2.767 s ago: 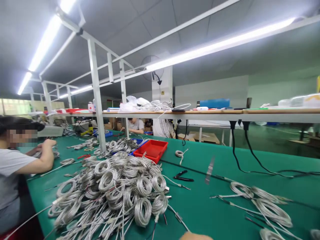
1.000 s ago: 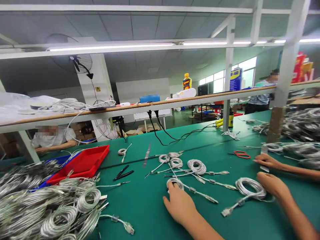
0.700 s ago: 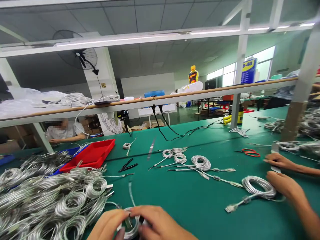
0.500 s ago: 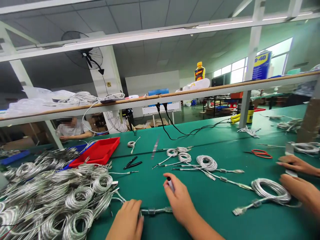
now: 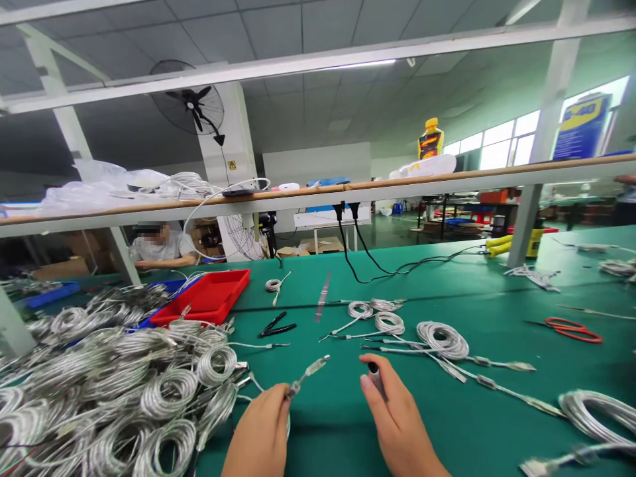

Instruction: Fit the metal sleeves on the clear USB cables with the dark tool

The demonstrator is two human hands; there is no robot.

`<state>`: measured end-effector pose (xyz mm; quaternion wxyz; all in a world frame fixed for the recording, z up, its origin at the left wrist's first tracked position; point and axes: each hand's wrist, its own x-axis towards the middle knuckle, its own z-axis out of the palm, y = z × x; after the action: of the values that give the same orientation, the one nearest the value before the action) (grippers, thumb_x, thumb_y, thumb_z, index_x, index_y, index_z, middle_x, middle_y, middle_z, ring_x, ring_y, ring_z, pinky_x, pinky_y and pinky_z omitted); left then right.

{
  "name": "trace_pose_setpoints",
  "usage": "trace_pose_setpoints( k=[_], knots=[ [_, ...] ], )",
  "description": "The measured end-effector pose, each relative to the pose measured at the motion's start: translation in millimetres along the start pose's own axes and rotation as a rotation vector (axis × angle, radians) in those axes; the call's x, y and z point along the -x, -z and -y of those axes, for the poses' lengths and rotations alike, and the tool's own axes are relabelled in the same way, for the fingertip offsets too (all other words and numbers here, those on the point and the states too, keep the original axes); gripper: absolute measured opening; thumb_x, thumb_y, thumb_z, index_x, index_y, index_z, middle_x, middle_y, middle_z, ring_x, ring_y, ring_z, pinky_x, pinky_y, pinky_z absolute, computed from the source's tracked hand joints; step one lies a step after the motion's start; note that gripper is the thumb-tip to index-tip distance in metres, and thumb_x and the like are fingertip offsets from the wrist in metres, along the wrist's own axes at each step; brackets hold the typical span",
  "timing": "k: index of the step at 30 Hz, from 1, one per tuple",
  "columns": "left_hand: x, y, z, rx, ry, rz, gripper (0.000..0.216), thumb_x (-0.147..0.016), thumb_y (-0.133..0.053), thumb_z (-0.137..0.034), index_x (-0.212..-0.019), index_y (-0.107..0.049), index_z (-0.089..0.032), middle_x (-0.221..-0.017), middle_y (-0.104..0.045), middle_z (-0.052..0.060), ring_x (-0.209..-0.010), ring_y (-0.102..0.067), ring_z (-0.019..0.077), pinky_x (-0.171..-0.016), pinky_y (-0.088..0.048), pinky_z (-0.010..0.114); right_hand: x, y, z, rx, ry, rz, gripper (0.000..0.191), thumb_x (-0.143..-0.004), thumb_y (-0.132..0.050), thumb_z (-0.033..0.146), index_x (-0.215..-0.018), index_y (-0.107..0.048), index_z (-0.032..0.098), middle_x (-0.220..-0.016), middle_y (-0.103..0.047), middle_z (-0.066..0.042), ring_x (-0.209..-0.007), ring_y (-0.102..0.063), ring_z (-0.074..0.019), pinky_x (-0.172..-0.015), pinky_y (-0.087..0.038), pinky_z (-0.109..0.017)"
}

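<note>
A long green tabletop (image 5: 318, 437) runs through a brightly lit workshop, with a wall fan (image 5: 193, 106) on a far pillar and a blue WD-40 banner (image 5: 582, 126) readable at far right. Beyond a shelf at far left sits a co-worker (image 5: 161, 248) in a pale T-shirt, face blurred.

At the near edge, the person's left hand (image 5: 258, 434) grips a braided silver cable (image 5: 303, 374), fingers pressed together behind its metal connector, which points up and right. The rest of that cable is hidden by the hand. The right hand (image 5: 397, 417) pinches a small dark-tipped cylinder (image 5: 375, 374), too small to identify.

To the left lies a heap of coiled cables (image 5: 139, 391) beside a red plastic tray (image 5: 199, 298). Black-handled pliers (image 5: 275, 324) lie just right of the tray, red-handled scissors (image 5: 571, 329) far right.
</note>
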<state>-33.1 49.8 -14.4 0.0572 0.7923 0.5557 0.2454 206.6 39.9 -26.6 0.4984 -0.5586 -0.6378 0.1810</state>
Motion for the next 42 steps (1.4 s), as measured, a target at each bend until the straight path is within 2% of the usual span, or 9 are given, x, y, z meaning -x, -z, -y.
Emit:
trace_pose_setpoints(
  k=[3,9,12,15,17,20,24,31,42],
  knots=[
    [3,-2,2,0.105,-0.102,0.001,0.041,-0.104,-0.027,-0.027,-0.107,-0.068,-0.02,-0.105,-0.074,0.013,-0.099,-0.07,0.0267,-0.09,-0.056,0.041,4,-8,4,0.042,0.0,0.173,0.035,-0.099,-0.042,0.046,-0.118,-0.058,0.02,-0.088,-0.067,-0.005,-0.077,-0.064,-0.0235,-0.072,-0.052,-0.034],
    [12,-2,-13,0.305,-0.303,-0.016,0.029,-0.104,-0.036,-0.026,-0.093,-0.063,-0.023,-0.087,-0.069,0.005,-0.08,-0.065,0.0216,-0.076,-0.055,0.037,15,-19,24,0.017,0.043,0.406,0.021,-0.082,-0.057,0.03,-0.1,-0.063,0.021,-0.105,-0.067,-0.007,-0.093,-0.064,-0.0249,-0.086,-0.049,-0.036],
    [18,2,-20,0.375,-0.423,-0.127,0.018,-0.101,-0.044,-0.019,-0.094,-0.06,-0.024,-0.087,-0.07,0.003,-0.079,-0.065,0.0195,-0.075,-0.055,0.032,17,-16,29,-0.007,0.087,0.425,0.008,-0.087,-0.055,0.027,-0.093,-0.058,0.022,-0.098,-0.064,-0.004,-0.09,-0.061,-0.022,-0.084,-0.048,-0.033],
    [22,4,-25,0.453,-0.444,-0.227,0.017,-0.098,-0.049,-0.014,-0.101,-0.06,-0.026,-0.097,-0.073,0.002,-0.09,-0.069,0.0176,-0.082,-0.057,0.028,21,-14,27,-0.052,0.129,0.449,0.015,-0.1,-0.044,0.031,-0.096,-0.057,0.023,-0.105,-0.063,-0.005,-0.095,-0.06,-0.0209,-0.087,-0.048,-0.033],
    [25,3,-27,0.536,-0.399,-0.212,0.02,-0.098,-0.048,-0.013,-0.104,-0.061,-0.028,-0.102,-0.074,0.001,-0.094,-0.07,0.0158,-0.085,-0.057,0.025,24,-14,24,-0.053,0.137,0.466,0.02,-0.105,-0.039,0.031,-0.104,-0.058,0.023,-0.107,-0.064,-0.006,-0.097,-0.061,-0.0207,-0.088,-0.049,-0.032],
    [26,2,-29,0.633,-0.318,-0.139,0.022,-0.101,-0.044,-0.015,-0.093,-0.061,-0.027,-0.088,-0.072,-0.002,-0.082,-0.07,0.0145,-0.074,-0.057,0.023,27,-14,19,0.003,0.139,0.444,0.026,-0.106,-0.038,0.03,-0.123,-0.056,0.025,-0.106,-0.066,-0.005,-0.094,-0.062,-0.0208,-0.086,-0.05,-0.031],
    [26,6,-29,0.535,-0.328,-0.141,0.021,-0.1,-0.045,-0.019,-0.085,-0.058,-0.025,-0.076,-0.065,0.0,-0.07,-0.063,0.0172,-0.063,-0.054,0.027,25,-11,22,-0.012,0.131,0.411,0.028,-0.103,-0.042,0.027,-0.129,-0.052,0.027,-0.1,-0.064,-0.001,-0.082,-0.061,-0.0178,-0.077,-0.049,-0.027],
    [27,2,-26,0.321,-0.391,-0.103,0.02,-0.1,-0.046,-0.018,-0.088,-0.06,-0.024,-0.08,-0.066,0.002,-0.074,-0.061,0.0199,-0.071,-0.054,0.032,23,-5,37,-0.013,0.116,0.486,0.008,-0.09,-0.055,0.027,-0.096,-0.056,0.023,-0.081,-0.055,0.003,-0.072,-0.049,-0.016,-0.065,-0.037,-0.026],
    [28,7,-30,0.228,-0.527,-0.088,0.025,-0.097,-0.041,-0.012,-0.085,-0.06,-0.022,-0.076,-0.063,0.003,-0.07,-0.055,0.0204,-0.064,-0.044,0.033,28,0,37,0.071,0.068,0.647,0.031,-0.1,-0.051,0.052,-0.088,-0.048,0.023,-0.088,-0.054,0.002,-0.081,-0.048,-0.0185,-0.073,-0.033,-0.028]
  ],
)
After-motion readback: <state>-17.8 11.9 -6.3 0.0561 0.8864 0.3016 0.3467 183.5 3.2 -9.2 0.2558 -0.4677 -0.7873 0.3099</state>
